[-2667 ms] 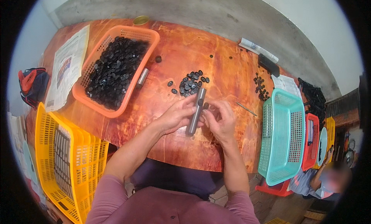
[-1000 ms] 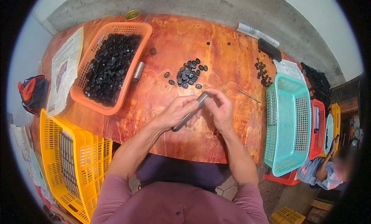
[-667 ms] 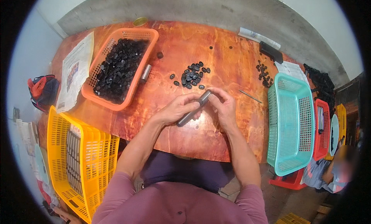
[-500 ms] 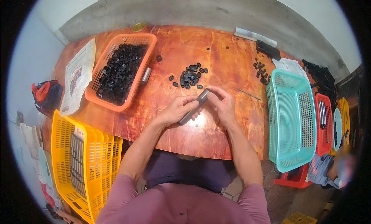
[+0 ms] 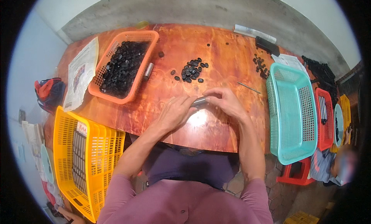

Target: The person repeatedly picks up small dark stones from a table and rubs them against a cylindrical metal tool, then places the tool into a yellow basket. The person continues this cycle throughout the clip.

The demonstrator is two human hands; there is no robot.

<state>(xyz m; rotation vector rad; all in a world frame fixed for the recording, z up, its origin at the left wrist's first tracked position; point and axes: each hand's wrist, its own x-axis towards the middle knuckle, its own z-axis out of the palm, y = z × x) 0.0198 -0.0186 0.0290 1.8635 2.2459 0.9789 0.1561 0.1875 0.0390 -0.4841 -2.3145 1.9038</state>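
Note:
A dark grey tube-like piece lies between my two hands, low over the table's near side. My left hand is wrapped over its left part and hides most of it. The thumb and fingers of my right hand pinch its right end. Just beyond my hands lies a loose pile of small black oval pieces, touched by neither hand.
On the left stand an orange basket full of black pieces, a short metal cylinder and stacked yellow crates. To the right are a thin rod, a turquoise basket and a red basket. A person is at far right.
The tube has turned from a steep slant to nearly level. My left hand now covers more of it, its back facing up. My right hand stays at the other end.

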